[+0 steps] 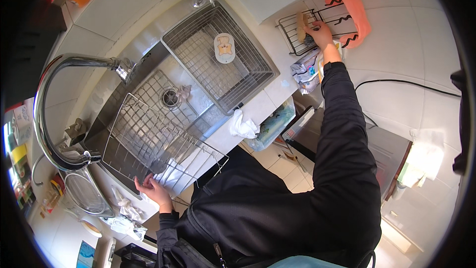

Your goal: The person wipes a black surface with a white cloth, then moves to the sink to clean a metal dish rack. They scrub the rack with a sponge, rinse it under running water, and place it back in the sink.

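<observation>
My left hand point(156, 195) is at the near-left edge of a wire dish rack point(163, 137), its fingers curled at the rim wire. The rack lies tilted over the left sink basin point(111, 145) and overhangs the counter's front edge. My right hand point(321, 36) reaches to a black wire wall shelf point(290, 31). Its fingertips are against a tan sponge point(302, 26), close by a dark steel-wool scourer point(308, 40). Whether they grip either one is hidden by the hand.
A wire basket point(197, 56) fills the right basin, with a white oval soap dish point(224, 57) in it. A chrome faucet point(48, 82) arches at left. A white cloth point(243, 124) hangs over the counter edge. Packets point(306, 70) stand below the shelf; an orange bag point(359, 15) hangs from it.
</observation>
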